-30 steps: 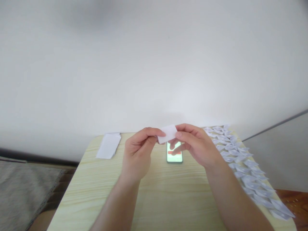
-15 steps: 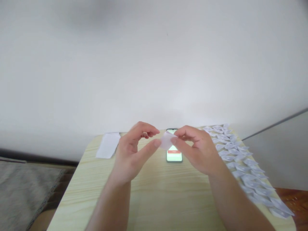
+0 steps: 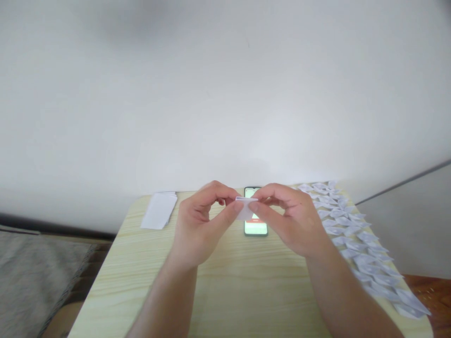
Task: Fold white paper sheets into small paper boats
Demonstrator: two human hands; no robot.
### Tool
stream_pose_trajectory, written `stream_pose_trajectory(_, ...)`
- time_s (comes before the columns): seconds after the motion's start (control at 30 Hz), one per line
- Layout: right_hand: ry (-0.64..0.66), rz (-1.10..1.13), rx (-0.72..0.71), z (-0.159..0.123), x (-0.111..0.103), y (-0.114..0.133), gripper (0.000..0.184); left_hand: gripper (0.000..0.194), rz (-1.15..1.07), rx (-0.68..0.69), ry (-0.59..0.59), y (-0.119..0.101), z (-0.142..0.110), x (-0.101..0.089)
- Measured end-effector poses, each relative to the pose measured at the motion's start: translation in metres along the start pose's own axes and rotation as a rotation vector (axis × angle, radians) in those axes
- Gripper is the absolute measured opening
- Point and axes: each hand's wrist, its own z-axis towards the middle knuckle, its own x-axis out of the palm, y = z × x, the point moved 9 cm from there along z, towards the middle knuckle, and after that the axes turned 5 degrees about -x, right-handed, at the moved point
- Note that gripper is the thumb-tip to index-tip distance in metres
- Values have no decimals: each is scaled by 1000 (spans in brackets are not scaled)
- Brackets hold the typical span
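A small folded piece of white paper [image 3: 245,211] is held up in front of me, above the table. My left hand [image 3: 202,220] pinches its left side between thumb and fingers. On the opposite side, my right hand [image 3: 291,216] grips it the same way. The paper's top edge shows a fold with a thin gap between layers. Behind the paper lies a phone [image 3: 256,229] with a lit screen, partly covered by the paper and my fingers.
A stack of white paper sheets [image 3: 159,211] lies at the table's back left. Several folded paper boats [image 3: 347,220] line the right side of the wooden table [image 3: 246,291]. A white wall [image 3: 225,94] rises right behind the table.
My left hand has moved right and closed on the paper's left side. The paper has turned so its folded top edge now lies level.
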Motion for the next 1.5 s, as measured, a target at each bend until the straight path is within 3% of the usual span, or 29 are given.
stream_pose_trajectory(0.57,10,64,-19,1,0,2,10,8,-40,-26,-9,3,-2,1)
stream_pose_trajectory(1.07,33,112,-7,3,3,0,11,8,-24,36,-53,-3,-3,-1)
stream_pose_trajectory(1.27,34,139,22,4,4,-4,11,12,-38,-11,-37,0,-2,-2)
stream_pose_trajectory(1.5,31,137,53,4,3,-10,12,17,-16,-69,81,10,-3,6)
